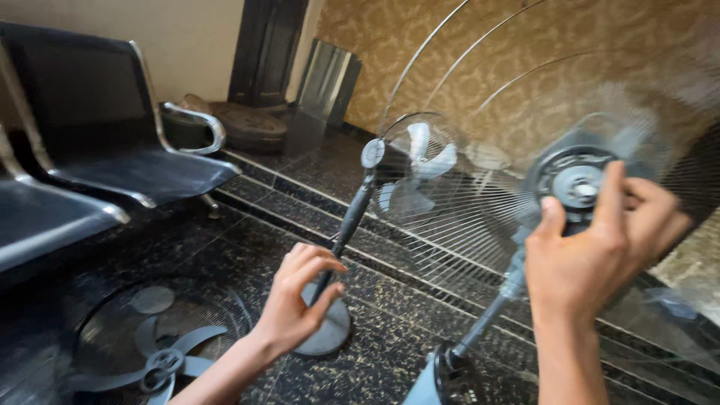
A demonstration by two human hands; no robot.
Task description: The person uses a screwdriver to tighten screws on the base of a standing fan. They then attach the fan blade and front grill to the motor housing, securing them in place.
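My right hand (600, 247) is closed around the round grey hub (574, 180) at the middle of a wire fan grill (465, 217), fingers and thumb on its rim. The grill is blurred. A grey pole (491, 311) runs down from the hub to a dark housing (446, 375) at the bottom edge. My left hand (296, 300) hovers lower left with curled, spread fingers and holds nothing. Behind it stands a second pedestal fan (420, 161) with pale blades, its dark pole (352, 217) and round base (330, 334) partly hidden by the hand.
A third fan head (161, 352) lies flat on the dark speckled floor at lower left. Black metal-framed chairs (112, 127) line the left side. A metal sheet (326, 86) leans in the corner by a dark door, with round flat objects (247, 124) beside it.
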